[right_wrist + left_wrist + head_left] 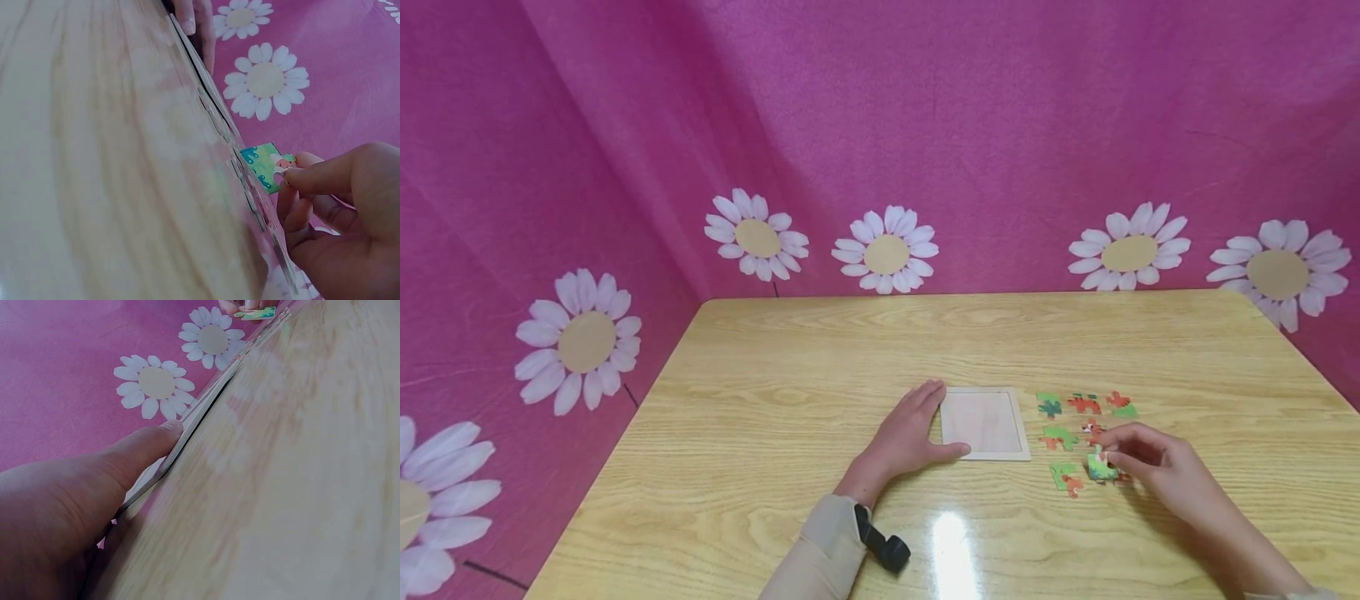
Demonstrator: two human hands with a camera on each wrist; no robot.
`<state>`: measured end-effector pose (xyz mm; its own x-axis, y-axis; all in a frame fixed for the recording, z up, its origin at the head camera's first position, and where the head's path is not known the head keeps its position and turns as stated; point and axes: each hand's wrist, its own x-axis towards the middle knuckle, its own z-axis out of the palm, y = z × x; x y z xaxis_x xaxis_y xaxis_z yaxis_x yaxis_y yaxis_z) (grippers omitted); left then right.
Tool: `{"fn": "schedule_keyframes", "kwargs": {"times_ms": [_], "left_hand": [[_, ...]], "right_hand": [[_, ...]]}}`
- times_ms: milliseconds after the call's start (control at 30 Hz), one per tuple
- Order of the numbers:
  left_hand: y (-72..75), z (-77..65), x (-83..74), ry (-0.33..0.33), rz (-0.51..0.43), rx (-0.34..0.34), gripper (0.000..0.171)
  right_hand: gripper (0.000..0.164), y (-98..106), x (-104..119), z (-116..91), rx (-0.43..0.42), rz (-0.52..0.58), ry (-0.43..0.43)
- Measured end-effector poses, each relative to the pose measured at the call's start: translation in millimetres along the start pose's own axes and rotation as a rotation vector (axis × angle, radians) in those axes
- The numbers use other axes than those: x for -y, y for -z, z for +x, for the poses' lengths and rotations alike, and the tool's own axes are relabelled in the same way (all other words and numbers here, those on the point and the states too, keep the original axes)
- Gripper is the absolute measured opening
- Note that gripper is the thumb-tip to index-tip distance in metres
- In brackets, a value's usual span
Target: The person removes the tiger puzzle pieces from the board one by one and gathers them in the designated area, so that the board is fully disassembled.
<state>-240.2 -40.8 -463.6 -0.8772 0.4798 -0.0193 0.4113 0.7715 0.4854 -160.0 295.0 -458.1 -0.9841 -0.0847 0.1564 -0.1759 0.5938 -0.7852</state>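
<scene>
A green puzzle piece (pixel 1102 467) with a blue pattern is pinched between the thumb and fingers of my right hand (pixel 1172 475), held over the loose pieces. In the right wrist view the same piece (pixel 265 165) shows its printed face, part of it covered by the fingertips. My left hand (pixel 910 433) rests at the left side of a square puzzle tray (pixel 1024 437), fingers straight toward its upper left corner and thumb along the near edge. From the left wrist, the thumb (pixel 147 447) lies on the rim of the tray (pixel 194 422); the other fingers are hidden.
Several red and green puzzle pieces (pixel 1060 438) lie in rough rows to the right of the tray. The wooden table (pixel 737 433) meets a pink flowered cloth (pixel 1000 125) at the back and left. A black strap (pixel 880 542) circles the left wrist.
</scene>
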Motion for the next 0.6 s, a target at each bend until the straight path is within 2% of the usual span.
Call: {"fn": "schedule_keyframes", "kwargs": {"times_ms": [267,600], "left_hand": [[0.3,-0.9,0.0,-0.002,0.006,0.003,0.096],[-0.6,-0.5,0.3,-0.008,0.01,-0.003,0.096]], "right_hand": [[0.015,5.4,-7.4,-4.8,-0.025,-0.042,-0.033],[0.013,14.1,-17.9,-9.7,-0.066,0.003,0.022]]}}
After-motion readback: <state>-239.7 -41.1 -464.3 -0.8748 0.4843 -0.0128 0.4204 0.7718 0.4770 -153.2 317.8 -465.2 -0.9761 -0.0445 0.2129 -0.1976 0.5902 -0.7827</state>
